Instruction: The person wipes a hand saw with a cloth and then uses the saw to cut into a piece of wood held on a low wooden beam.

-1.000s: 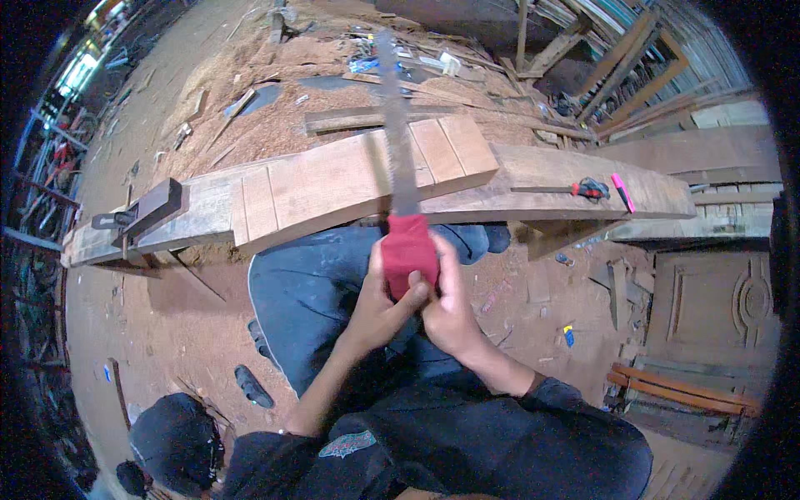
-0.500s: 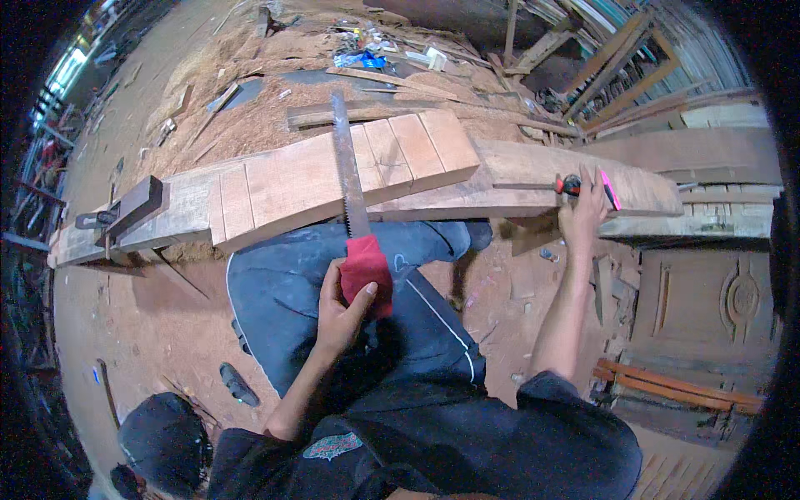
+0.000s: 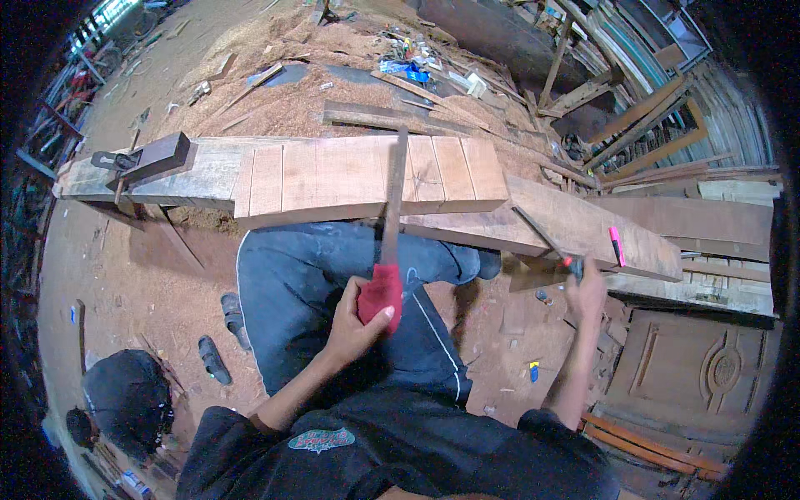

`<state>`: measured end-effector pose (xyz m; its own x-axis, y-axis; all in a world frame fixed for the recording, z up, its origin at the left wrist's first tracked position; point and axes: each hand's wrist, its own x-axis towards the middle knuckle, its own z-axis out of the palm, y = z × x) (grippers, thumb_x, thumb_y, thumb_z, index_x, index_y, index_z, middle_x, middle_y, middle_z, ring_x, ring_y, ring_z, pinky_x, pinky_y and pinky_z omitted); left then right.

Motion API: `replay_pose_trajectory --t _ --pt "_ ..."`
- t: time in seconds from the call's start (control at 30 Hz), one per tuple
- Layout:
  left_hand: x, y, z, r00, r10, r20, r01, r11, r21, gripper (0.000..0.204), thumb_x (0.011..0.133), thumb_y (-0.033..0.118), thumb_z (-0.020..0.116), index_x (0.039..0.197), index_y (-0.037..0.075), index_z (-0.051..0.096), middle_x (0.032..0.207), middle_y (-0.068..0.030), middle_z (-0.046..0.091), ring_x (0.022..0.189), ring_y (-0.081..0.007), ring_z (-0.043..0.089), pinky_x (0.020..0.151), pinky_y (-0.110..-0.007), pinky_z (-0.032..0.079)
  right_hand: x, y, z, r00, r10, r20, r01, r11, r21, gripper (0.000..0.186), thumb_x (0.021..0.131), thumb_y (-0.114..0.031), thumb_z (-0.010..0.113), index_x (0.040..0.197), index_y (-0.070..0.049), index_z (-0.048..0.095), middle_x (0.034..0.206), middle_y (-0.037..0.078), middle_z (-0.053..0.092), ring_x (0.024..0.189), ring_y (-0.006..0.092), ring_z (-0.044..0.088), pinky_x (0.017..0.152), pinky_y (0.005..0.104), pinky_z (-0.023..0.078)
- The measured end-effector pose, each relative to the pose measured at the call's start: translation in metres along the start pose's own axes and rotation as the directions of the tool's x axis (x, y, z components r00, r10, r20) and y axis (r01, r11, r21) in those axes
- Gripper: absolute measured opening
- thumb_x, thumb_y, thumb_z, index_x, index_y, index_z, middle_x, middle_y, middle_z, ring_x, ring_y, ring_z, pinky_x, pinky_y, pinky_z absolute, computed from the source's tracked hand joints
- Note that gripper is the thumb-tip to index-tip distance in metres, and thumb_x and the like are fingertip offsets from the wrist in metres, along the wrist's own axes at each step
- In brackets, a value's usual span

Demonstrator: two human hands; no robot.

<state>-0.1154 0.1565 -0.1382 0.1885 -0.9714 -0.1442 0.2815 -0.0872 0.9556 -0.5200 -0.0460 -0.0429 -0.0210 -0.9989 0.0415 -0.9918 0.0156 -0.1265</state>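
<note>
Head view, left hand [image 3: 354, 325] clasping saw [image 3: 393, 208], right hand [image 3: 588, 293] outstretched

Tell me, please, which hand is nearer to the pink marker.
Right. The right hand, holding a tool, is just below and left of the marker in the picture; the left hand, holding the saw, is much farther left.

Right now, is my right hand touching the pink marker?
Apart. In the head view, a bare strip of the wooden beam shows between the right hand and the pink marker.
</note>
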Motion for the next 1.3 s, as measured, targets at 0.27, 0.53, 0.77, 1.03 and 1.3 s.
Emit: replay_pose_trajectory --t 0.27,0.53,0.77,1.03,1.3 --pt "-0.004 -0.043 0.003 1.0 0.02 0.019 -0.022 0.997 0.077 0.052 0.089 0.009 0.079 0.125 0.006 0.042 0.12 -0.0122 0.066 0.109 -0.0191 0.066 0.095 -0.035 0.052 -0.197 -0.129 0.151 0.956 0.135 0.261 -0.285 0.218 0.933 0.017 0.095 -0.015 0.072 0.097 -0.005 0.058 0.076 0.004 0.062 0.057 0.0106 0.056 0.052 0.0249 0.044" --pt "-0.011 -0.034 0.007 0.997 0.009 -0.072 -0.002 0.995 0.099 0.051 0.086 0.024 0.085 0.124 0.001 0.06 0.11 -0.0081 0.071 0.102 -0.0151 0.066 0.093 -0.032 0.052 -0.187 -0.194 0.139 0.874 -0.003 0.486 -0.484 -0.081 0.871 0.021 0.1 -0.017 0.064 0.084 -0.005 0.059 0.065 0.007 0.062 0.051 0.0181 0.061 0.047 0.0302 0.046" --pt "-0.017 -0.038 0.011 0.997 0.062 -0.055 -0.058 0.996 0.067 0.041 0.092 0.02 0.079 0.122 0.001 0.057 0.108 -0.0093 0.073 0.086 -0.0139 0.07 0.075 -0.03 0.056 -0.186 -0.192 0.152 0.915 -0.01 0.403 -0.403 -0.072 0.913 0.019 0.1 -0.016 0.066 0.088 -0.005 0.056 0.065 0.007 0.06 0.049 0.0182 0.059 0.043 0.0342 0.05" --pt "-0.018 -0.034 0.01 0.997 0.066 -0.051 -0.069 0.996 -0.063 0.03 0.1 0.016 0.069 0.122 0.0 0.055 0.108 -0.012 0.074 0.082 -0.0161 0.072 0.07 -0.03 0.059 -0.185 -0.192 0.153 0.926 -0.041 0.375 -0.373 0.06 0.926 0.025 0.102 -0.023 0.063 0.086 -0.004 0.06 0.062 0.005 0.058 0.048 0.0174 0.059 0.044 0.032 0.046" --pt "-0.019 -0.012 0.012 0.992 -0.091 -0.087 0.075 0.983 -0.169 0.034 0.102 0.024 0.064 0.121 -0.003 0.058 0.108 -0.016 0.074 0.084 -0.0226 0.074 0.074 -0.034 0.06 -0.183 -0.204 0.117 0.935 -0.039 0.353 -0.355 -0.087 0.931 0.039 0.104 -0.032 0.06 0.074 -0.008 0.054 0.063 0.009 0.061 0.047 0.0205 0.059 0.046 0.0328 0.047"
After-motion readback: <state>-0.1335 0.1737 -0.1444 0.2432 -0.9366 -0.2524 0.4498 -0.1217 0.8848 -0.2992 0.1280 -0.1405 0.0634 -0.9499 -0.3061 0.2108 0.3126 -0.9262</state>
